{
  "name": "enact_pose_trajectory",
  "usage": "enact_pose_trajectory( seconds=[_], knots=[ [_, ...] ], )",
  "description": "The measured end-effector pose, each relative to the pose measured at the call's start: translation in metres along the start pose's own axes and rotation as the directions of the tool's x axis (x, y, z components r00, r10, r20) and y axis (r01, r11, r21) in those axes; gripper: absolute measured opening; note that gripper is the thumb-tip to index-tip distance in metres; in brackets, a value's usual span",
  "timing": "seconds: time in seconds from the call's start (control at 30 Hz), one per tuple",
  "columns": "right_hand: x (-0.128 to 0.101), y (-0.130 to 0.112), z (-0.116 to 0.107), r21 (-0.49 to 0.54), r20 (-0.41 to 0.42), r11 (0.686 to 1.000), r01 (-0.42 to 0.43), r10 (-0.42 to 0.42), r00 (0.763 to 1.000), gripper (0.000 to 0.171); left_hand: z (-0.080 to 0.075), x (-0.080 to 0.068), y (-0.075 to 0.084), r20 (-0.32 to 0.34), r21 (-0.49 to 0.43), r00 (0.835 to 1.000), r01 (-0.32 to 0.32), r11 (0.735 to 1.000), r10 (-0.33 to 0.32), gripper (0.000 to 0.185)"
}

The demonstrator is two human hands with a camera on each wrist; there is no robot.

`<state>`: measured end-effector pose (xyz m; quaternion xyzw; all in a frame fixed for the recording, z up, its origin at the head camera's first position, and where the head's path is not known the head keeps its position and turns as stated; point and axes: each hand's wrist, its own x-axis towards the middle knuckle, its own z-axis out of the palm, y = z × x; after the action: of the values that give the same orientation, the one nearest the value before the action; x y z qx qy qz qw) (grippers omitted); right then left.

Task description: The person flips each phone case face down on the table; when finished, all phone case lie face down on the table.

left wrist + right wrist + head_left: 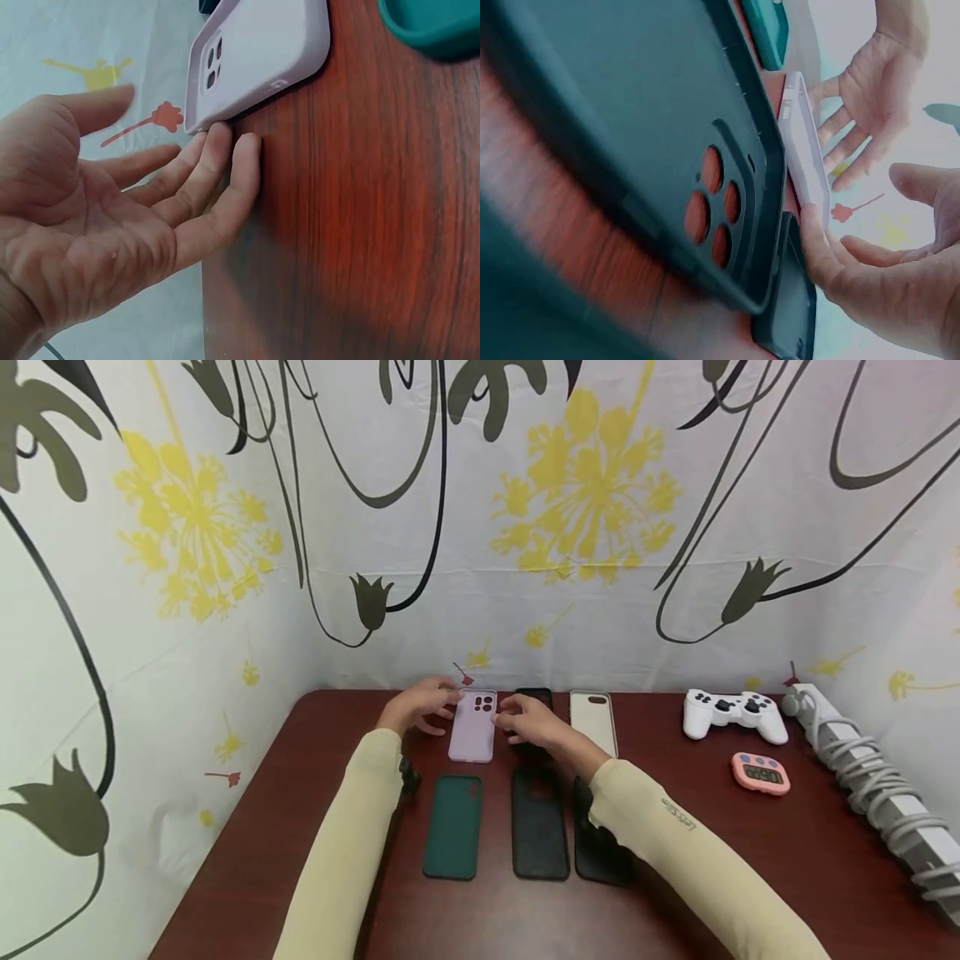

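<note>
A lilac phone case (472,727) lies back up at the far middle of the dark red table (750,860). My left hand (423,703) is at its left side, palm open, and its straight fingertips (225,150) touch the case's (259,56) corner. From the right, my right hand (528,720) reaches in, and a relaxed finger (814,247) rests against the case's (806,150) edge. Neither hand grips it. A black case (534,697) lies just behind the right hand.
A green case (453,827) and two black cases (539,835) (596,847) lie in a nearer row, and a pale case (594,720) lies to the right. Further right are a white game controller (733,712), a pink timer (761,773) and a cord-wrapped power strip (870,777). Patterned cloth walls enclose the table.
</note>
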<state>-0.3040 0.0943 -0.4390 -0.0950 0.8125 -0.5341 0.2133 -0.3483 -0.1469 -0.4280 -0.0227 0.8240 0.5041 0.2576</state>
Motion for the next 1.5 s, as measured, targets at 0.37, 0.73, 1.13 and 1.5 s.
enact_pose_trajectory(
  seconds=[0.37,0.73,1.13,1.5],
  knots=[
    [0.012,-0.009,0.015,0.144,0.008,0.985,-0.099,0.099,0.995,0.066,0.007,-0.001,0.003,-0.040,0.046,0.999,0.022,0.999,-0.021,0.056],
    [0.014,-0.016,0.022,0.174,0.032,0.979,-0.109,0.105,0.994,0.072,0.005,-0.005,-0.003,-0.045,0.019,0.999,0.022,1.000,-0.021,0.053],
    [0.010,-0.017,0.021,0.181,0.041,0.976,-0.121,0.116,0.992,0.079,0.005,-0.004,-0.005,-0.033,-0.006,0.999,0.007,1.000,-0.007,0.058],
    [0.013,-0.012,0.025,0.191,0.041,0.978,-0.080,0.073,0.996,0.076,0.004,-0.006,-0.012,0.003,-0.042,1.000,-0.030,0.999,0.030,0.056]
  ],
)
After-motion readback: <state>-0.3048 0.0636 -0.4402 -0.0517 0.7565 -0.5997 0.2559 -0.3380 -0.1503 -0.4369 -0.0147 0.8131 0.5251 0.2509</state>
